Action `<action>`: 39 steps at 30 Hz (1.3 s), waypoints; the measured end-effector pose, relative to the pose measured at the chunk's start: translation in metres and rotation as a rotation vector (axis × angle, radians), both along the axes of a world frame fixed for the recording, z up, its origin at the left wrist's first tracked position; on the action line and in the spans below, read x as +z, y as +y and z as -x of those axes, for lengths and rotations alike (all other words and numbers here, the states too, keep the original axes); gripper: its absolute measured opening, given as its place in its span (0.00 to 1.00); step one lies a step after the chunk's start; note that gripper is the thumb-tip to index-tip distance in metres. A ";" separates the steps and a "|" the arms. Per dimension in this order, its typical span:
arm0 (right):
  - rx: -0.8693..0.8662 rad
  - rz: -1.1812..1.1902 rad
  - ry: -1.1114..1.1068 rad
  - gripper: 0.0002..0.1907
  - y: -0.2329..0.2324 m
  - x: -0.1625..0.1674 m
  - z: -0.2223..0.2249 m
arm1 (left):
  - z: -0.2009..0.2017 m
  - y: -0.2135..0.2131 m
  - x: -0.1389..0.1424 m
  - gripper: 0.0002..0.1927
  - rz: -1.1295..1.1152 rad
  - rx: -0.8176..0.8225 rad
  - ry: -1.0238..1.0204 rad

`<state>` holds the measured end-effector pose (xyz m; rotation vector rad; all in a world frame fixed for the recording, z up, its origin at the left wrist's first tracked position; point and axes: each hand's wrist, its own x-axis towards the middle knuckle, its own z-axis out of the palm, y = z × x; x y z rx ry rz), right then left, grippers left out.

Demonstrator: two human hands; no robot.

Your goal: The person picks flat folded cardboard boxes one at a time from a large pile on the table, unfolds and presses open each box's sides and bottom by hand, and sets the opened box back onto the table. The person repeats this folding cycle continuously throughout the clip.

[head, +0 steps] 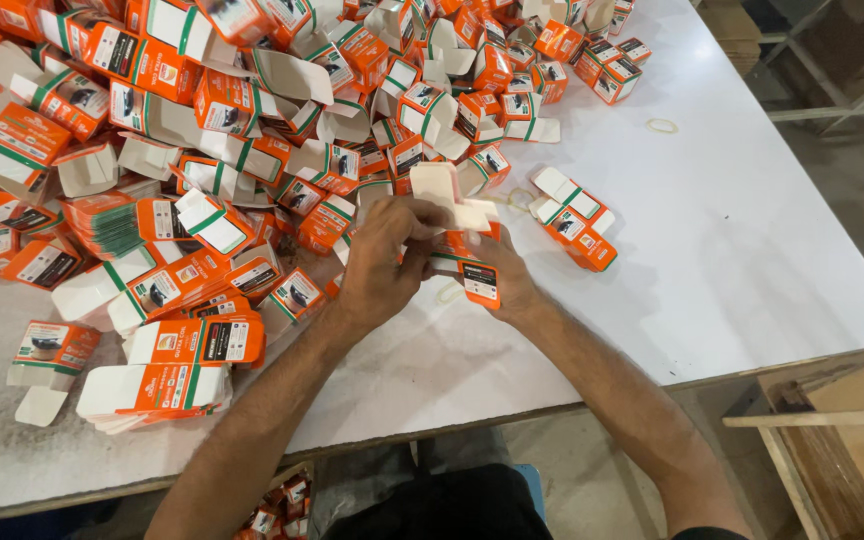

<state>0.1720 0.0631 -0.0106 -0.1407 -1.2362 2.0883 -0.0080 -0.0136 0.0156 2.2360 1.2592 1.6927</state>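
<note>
Both the left hand and right hand grip one orange carton, seemingly half-folded, beside heaped cartons.

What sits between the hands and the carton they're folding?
Nothing visible. The left hand and right hand both grip the carton directly, above the table. The pile lies behind and to the left, apart from them.
</note>
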 end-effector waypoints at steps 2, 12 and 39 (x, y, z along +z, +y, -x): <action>0.090 0.085 0.065 0.29 0.003 0.004 -0.003 | 0.000 -0.001 -0.003 0.13 -0.012 -0.007 -0.087; -0.276 -0.197 -0.110 0.26 -0.003 0.001 -0.003 | -0.012 -0.007 -0.002 0.17 -0.036 0.098 -0.151; -0.227 -0.049 -0.007 0.22 -0.015 0.006 0.001 | -0.018 0.002 -0.017 0.07 0.166 -0.237 -0.663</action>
